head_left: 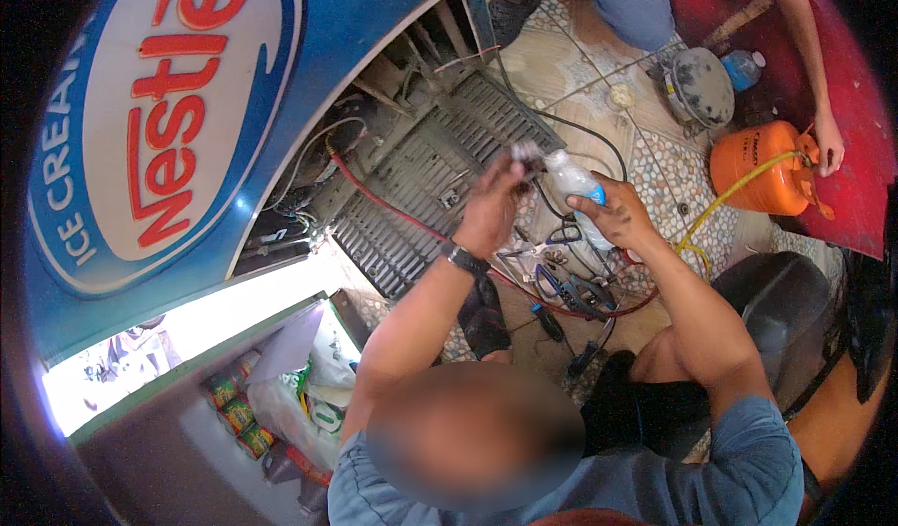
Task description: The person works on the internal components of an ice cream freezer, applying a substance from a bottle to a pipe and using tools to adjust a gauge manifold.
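My right hand (617, 214) is wrapped round a clear plastic bottle (571, 178) with a blue label, which looks whitish inside and is tilted. Beside the bottle's neck, my left hand (492, 206) has its fingers closed on something small and pale, too blurred to make out. Under the bottle lie several hand tools, among them blue-handled pliers (559, 288) and a screwdriver (546, 322). A red hose (398, 210) runs behind my left wrist and on past the tools.
A blue cabinet (271, 166) with its lower compartment exposed stands at left, beside a slotted metal panel (402, 236). An orange gas cylinder (756, 166) with a yellow hose (739, 187) is at right; another person's hand (829, 143) touches its top. A dusty compressor (697, 86) sits beyond.
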Demonstrator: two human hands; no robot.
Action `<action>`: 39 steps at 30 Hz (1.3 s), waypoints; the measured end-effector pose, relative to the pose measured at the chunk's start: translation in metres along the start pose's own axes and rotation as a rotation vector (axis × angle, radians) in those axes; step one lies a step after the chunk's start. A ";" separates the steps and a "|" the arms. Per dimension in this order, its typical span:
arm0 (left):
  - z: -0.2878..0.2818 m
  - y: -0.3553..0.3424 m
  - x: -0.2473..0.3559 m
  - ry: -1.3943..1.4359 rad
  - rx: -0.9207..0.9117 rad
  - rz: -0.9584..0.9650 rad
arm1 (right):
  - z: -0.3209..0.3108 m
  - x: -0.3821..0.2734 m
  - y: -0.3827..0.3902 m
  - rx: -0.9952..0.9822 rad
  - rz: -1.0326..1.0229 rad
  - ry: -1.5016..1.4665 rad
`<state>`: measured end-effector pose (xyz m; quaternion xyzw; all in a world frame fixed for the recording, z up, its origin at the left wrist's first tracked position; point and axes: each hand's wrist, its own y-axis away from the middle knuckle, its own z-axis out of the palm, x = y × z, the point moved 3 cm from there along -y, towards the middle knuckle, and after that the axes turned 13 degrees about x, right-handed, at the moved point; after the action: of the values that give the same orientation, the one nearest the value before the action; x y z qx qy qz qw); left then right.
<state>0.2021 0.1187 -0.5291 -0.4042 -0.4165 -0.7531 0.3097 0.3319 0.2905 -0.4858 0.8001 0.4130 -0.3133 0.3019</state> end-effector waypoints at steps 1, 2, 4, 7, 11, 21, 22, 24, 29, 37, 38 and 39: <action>-0.010 -0.020 0.016 -0.278 0.105 0.225 | 0.002 0.000 -0.002 0.004 -0.025 0.005; -0.017 -0.034 0.027 -0.548 0.203 0.438 | 0.002 -0.002 -0.003 0.004 -0.034 0.002; 0.009 -0.033 0.087 -1.111 0.371 0.745 | -0.004 0.005 -0.002 0.009 -0.025 0.005; 0.005 -0.054 0.126 -1.438 0.423 0.639 | -0.002 0.009 0.000 0.022 -0.059 0.011; 0.002 -0.069 0.133 -1.669 0.352 0.727 | -0.006 0.005 -0.002 -0.021 -0.025 0.007; 0.031 -0.069 0.117 -1.876 0.222 0.699 | -0.004 0.011 -0.001 0.006 -0.096 -0.005; 0.030 -0.066 0.115 -1.872 0.228 0.651 | -0.005 0.012 -0.001 0.015 -0.094 -0.003; 0.026 -0.059 0.107 -1.827 0.169 0.567 | -0.007 0.013 -0.002 0.006 -0.077 -0.002; -0.001 -0.080 0.081 -0.875 0.224 0.302 | -0.007 0.009 -0.003 -0.039 -0.064 0.025; 0.022 -0.092 0.067 0.569 -0.054 -0.157 | -0.006 0.008 -0.001 -0.040 -0.055 0.018; 0.018 -0.092 0.066 0.600 -0.070 -0.160 | -0.005 0.005 0.000 -0.041 -0.061 0.022; 0.018 -0.091 0.066 0.633 -0.094 -0.168 | -0.007 0.007 0.000 -0.040 -0.055 0.016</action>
<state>0.1034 0.1680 -0.5003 -0.1281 -0.2963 -0.8827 0.3415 0.3369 0.2989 -0.4872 0.7847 0.4433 -0.3068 0.3060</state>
